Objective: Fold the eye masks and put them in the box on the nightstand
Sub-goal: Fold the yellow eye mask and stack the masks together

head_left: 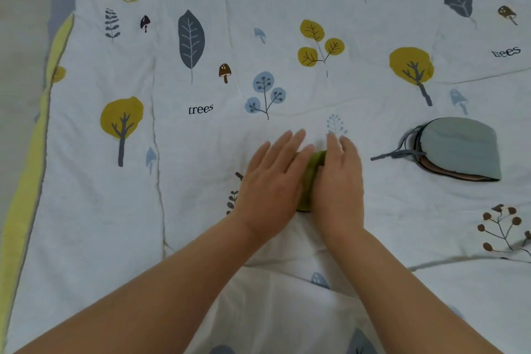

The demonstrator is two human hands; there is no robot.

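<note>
Eye masks are seen in two places on the bed: a green eye mask (309, 181) is pressed flat under both hands near the middle of the view, and a stack of folded eye masks (457, 149) lies well apart to the right. Only a narrow strip of the green one is visible between the hands; the rest is covered. The left hand (273, 178) is laid palm down on its left side and the right hand (340, 181) on its right side, the two nearly touching. The fingers (290, 141) are stretched out flat and released, closed around nothing, merely pressing down. In the stack, a grey-blue mask is seen on top, with pinkish and dark edges showing beneath it, and thin blue-grey straps (393, 154) trail out to its left onto the quilt (201, 210). The quilt is white, printed with trees, leaves, mushrooms and the word "trees". A yellow border (34, 152) runs along its left edge, beside a pale surface that cannot be identified.
</note>
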